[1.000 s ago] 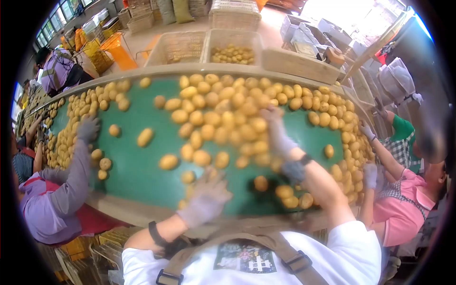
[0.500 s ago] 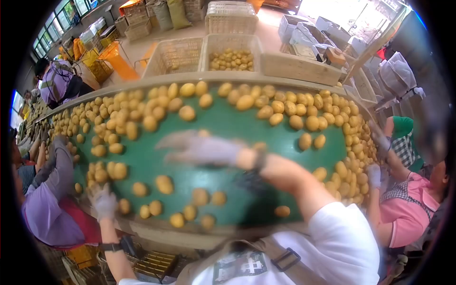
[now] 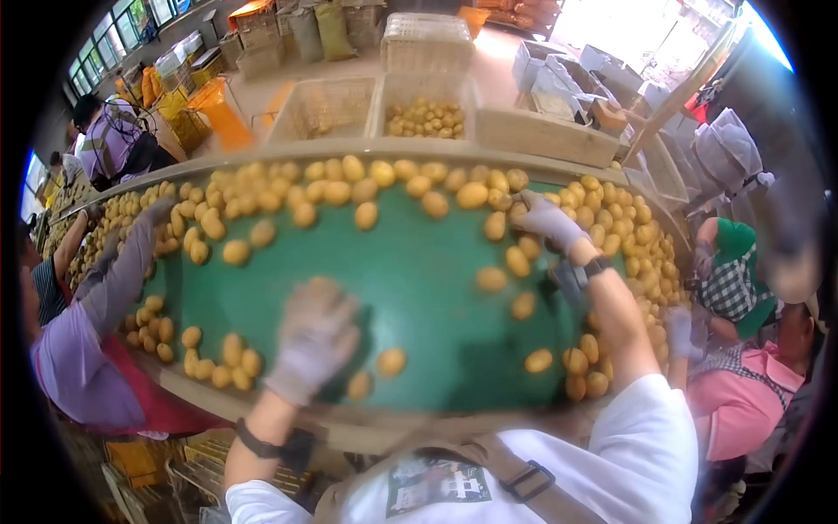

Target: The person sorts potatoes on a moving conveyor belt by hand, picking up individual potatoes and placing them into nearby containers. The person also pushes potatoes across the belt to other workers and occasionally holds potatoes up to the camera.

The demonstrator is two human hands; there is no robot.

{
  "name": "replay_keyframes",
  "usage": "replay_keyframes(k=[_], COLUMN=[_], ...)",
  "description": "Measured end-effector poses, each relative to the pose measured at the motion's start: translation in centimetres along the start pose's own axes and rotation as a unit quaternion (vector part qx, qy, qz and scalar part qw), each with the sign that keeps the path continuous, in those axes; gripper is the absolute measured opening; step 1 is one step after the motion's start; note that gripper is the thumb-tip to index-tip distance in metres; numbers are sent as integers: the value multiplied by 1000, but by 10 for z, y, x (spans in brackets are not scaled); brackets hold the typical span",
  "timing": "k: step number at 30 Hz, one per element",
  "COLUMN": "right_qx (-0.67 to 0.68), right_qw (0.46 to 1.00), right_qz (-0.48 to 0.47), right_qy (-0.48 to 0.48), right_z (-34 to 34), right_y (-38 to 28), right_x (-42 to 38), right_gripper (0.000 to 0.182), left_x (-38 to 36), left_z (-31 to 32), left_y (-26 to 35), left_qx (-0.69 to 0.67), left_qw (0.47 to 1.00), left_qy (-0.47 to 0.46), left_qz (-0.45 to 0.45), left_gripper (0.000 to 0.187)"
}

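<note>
Yellow-brown potatoes (image 3: pixel 367 216) lie over a wide green belt (image 3: pixel 419 288), thickest along its far side and at the right. My right hand (image 3: pixel 548 217), in a pale glove, reaches to the far right part, its fingers stretched out against potatoes at the pile's edge. Below its wrist, a few loose potatoes (image 3: pixel 491 279) lie on the belt. My left hand (image 3: pixel 316 336), gloved too, is over the near middle of the belt and smeared by motion, so I cannot tell whether it holds a potato. Close to its right side are two potatoes (image 3: pixel 390 361).
Two crates (image 3: pixel 428 87) stand past the far rim, with potatoes inside. A wooden box (image 3: pixel 550 135) sits beside them. At the left, a person in purple (image 3: pixel 87 367) reaches over the belt. Two people work at the right, one in a pink shirt (image 3: pixel 751 397).
My right hand has swung from mid-belt to the potatoes at the far right. My left hand has moved right and away from the near left edge. Potatoes on the belt have shifted.
</note>
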State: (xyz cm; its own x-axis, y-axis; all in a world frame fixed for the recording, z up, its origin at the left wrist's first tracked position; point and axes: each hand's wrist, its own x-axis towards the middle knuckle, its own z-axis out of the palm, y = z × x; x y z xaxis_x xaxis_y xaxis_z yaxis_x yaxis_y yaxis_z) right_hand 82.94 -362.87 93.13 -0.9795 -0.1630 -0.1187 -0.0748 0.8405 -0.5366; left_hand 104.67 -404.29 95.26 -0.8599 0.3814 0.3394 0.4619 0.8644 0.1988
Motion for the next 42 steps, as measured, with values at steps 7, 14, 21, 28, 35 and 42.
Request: replay_keyframes(k=[7,14,21,28,35,42], right_qx=[25,82,58,31,15,-86], right_qw=[997,985,952,782,900,969], right_qz=[-67,-122,-238,-135,-30,-231], right_qy=[7,-89,182,608,434,28], right_z=[-11,10,-17,-184,-139,6], right_y=[-58,-39,-17,98,178,5], right_x=[33,-8,-109,-137,-30,-118], right_gripper=[50,41,40,44,47,64], left_x=[9,-24,-34,-35,-38,-49], left_z=[61,40,40,40,49,41], left_y=[83,52,54,54,62,67], left_qx=[-120,-131,-66,-9,-44,-72], left_qw=[977,980,986,980,983,981], left_qy=[-104,-151,-151,-196,-180,-181], left_qz=[142,-24,-16,-6,-8,1], left_gripper=[44,54,59,59,54,39])
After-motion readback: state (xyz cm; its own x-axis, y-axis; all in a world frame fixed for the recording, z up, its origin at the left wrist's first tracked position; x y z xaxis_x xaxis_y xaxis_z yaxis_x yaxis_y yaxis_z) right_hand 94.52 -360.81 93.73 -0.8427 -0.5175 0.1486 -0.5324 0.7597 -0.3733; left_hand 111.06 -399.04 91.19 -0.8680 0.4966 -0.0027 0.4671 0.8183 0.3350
